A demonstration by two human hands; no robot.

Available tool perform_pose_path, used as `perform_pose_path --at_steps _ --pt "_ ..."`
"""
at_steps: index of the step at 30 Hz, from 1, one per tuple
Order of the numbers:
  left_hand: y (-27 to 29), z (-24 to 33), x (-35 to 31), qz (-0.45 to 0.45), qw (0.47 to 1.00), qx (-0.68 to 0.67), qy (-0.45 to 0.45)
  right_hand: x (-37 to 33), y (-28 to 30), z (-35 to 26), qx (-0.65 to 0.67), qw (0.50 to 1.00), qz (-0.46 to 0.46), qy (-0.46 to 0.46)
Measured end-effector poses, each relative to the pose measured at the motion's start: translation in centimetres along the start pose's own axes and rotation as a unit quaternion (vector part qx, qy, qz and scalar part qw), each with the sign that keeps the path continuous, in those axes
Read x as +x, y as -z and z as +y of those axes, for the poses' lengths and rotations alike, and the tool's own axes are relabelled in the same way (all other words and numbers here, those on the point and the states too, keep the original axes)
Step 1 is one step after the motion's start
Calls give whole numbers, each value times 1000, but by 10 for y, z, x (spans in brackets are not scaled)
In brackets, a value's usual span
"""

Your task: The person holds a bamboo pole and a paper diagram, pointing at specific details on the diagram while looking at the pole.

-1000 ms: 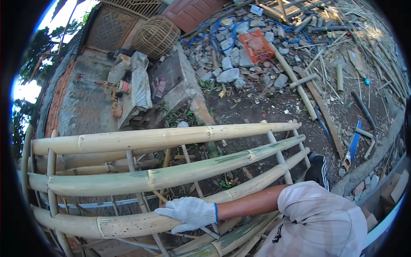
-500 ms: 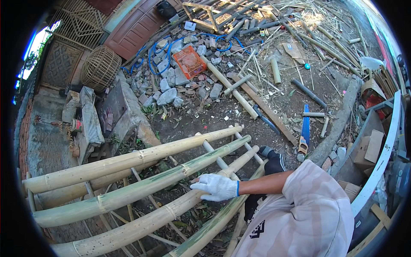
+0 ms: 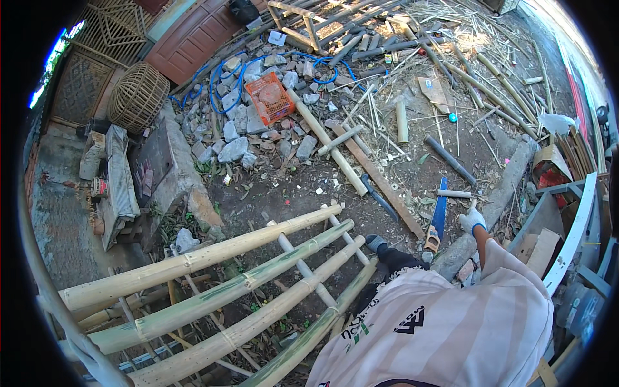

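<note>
your gloved right hand (image 3: pixel 472 220): off the bamboo rack (image 3: pixel 193 259) at lower left, now out to the right; your work has passed from rack to loose pieces. nearest it: a short thin stick (image 3: pixel 474 204), with a short pole (image 3: pixel 454 193) and blue-bladed handsaw (image 3: pixel 438 216) near, on the ground. your grip: too small to tell whether clamped on anything. your left hand: out of view.

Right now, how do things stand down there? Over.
Gloved right hand at a short pale stick, grip unclear. Left hand out of view. Blue-bladed saw lies close, to its left.
</note>
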State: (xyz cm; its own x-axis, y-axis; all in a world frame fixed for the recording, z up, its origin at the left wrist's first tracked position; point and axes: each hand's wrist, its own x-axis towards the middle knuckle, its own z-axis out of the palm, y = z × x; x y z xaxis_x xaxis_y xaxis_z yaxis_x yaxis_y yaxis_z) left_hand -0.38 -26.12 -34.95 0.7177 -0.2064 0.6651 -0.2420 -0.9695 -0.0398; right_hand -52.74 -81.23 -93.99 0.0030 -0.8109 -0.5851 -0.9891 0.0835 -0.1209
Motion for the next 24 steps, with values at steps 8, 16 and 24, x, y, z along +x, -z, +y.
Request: perform_pose_path --at_steps 8,16,24 --pt "-293 236 -302 -510 682 -469 234 -66 -57 -68 225 948 -137 176" --pt "-418 264 -612 -687 657 -207 229 -23 -62 98 298 926 -104 -207" --pt "-434 337 -444 -760 628 -44 160 180 -39 85 66 974 -210 -49"
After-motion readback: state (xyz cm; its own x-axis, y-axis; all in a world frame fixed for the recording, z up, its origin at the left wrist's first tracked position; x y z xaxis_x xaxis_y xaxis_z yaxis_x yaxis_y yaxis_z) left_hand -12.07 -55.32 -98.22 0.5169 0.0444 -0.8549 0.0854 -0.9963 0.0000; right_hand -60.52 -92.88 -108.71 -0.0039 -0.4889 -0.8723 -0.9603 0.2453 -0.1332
